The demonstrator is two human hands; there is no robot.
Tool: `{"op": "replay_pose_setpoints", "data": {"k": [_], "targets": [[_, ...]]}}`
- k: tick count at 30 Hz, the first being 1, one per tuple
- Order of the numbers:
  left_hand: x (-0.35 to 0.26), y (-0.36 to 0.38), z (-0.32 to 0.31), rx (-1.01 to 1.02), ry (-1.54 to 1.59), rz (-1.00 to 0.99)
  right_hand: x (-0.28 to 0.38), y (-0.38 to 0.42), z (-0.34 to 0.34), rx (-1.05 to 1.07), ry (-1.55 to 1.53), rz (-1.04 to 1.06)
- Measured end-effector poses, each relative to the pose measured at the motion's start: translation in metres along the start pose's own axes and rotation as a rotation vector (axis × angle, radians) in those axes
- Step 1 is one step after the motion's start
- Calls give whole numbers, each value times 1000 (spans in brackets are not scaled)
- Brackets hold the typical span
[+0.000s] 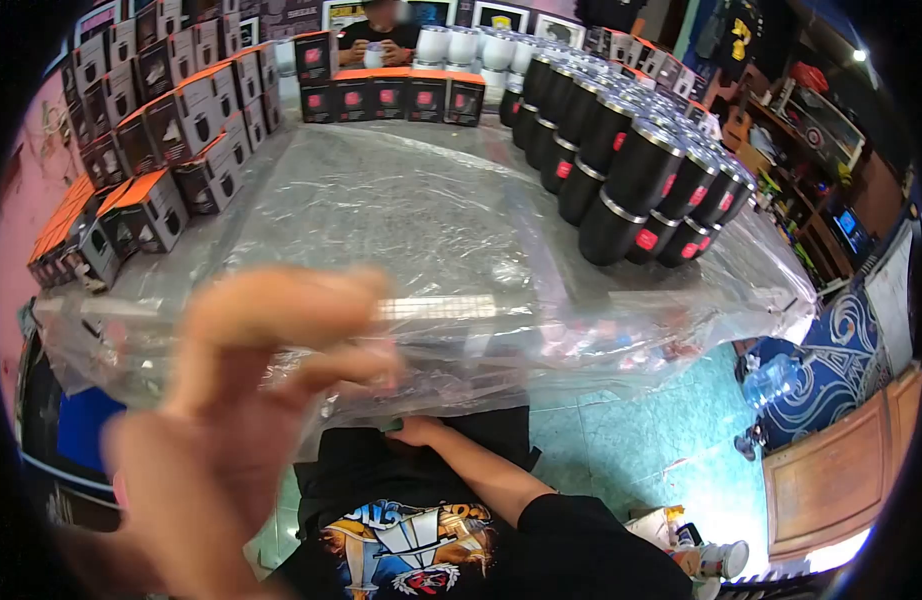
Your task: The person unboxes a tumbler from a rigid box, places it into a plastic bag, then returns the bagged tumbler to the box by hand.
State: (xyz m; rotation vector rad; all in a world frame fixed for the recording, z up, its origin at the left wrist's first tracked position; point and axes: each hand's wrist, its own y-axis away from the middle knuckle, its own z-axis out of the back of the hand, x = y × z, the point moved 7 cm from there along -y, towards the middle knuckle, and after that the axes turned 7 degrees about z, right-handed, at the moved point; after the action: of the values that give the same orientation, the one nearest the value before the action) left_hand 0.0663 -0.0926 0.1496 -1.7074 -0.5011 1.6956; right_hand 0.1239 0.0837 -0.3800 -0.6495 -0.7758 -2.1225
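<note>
Presently | left hand [231, 420] raised near the lens, blurred, fingers [281, 310] spread, nothing held | right hand [413, 432] at near edge of plastic sheet [431, 230], grip cannot be told | sheet draped over tabletop, black tumblers [631, 150] right of it | risk judged: a tugged sheet could topple tumblers.

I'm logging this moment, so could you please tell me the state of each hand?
Left hand: open, fingers spread, blurred, holding nothing visible.
Right hand: at the plastic sheet's near edge; grip cannot be told.
</note>
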Motion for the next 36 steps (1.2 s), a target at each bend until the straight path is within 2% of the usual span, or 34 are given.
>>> {"op": "replay_pose_setpoints", "data": {"k": [1,3,7,9,10,12,13,14,15,17,18,19,21,22,24,25,27,29,31,32,36], "targets": [[7,-5,-22,-106,180,67,-4,-8,-7,17,4,17],[68,43,-15,-132,532,203,-21,-29,-20,-167,-79,165],[64,60,-29,-103,584,145,-21,-11,-18,-39,23,57],[66,32,-26,-63,615,103,-21,-11,-16,-38,61,42],[66,31,-36,-40,628,81,-11,-3,-7,16,43,-40],[62,35,-43,7,652,34,-7,-2,-5,40,66,-15],[56,27,-7,30,666,10,-3,-1,-3,55,91,5],[59,17,-8,56,683,-12,-2,-1,-3,133,35,-20],[61,10,-28,92,698,-42,-13,-6,-17,128,35,-21],[63,-1,-68,181,719,-113,-42,-34,-38,-89,141,103],[60,2,-64,222,730,-144,-21,-19,-18,-214,161,176],[64,-20,-71,256,741,-173,-18,-17,-13,-218,161,180],[57,1,-84,312,764,-225,-24,-14,-19,-55,91,32],[59,1,-91,304,766,-221,-11,-5,-6,-29,116,41],[59,3,-105,315,1033,-264,-8,-4,-5,0,119,14],[66,1,-111,312,1042,-260,-7,0,-3,6,97,6],[74,3,-109,295,1038,-443,-18,-8,-12,9,72,8],[70,4,-102,309,1055,-407,-23,-12,-17,10,44,8],[66,0,-95,323,1079,-213,-22,-13,-17,11,52,26],[70,-1,-94,336,1107,-273,-21,-13,-17,11,57,37],[73,-2,-92,386,1012,-239,-19,-14,-16,11,72,60]]}}
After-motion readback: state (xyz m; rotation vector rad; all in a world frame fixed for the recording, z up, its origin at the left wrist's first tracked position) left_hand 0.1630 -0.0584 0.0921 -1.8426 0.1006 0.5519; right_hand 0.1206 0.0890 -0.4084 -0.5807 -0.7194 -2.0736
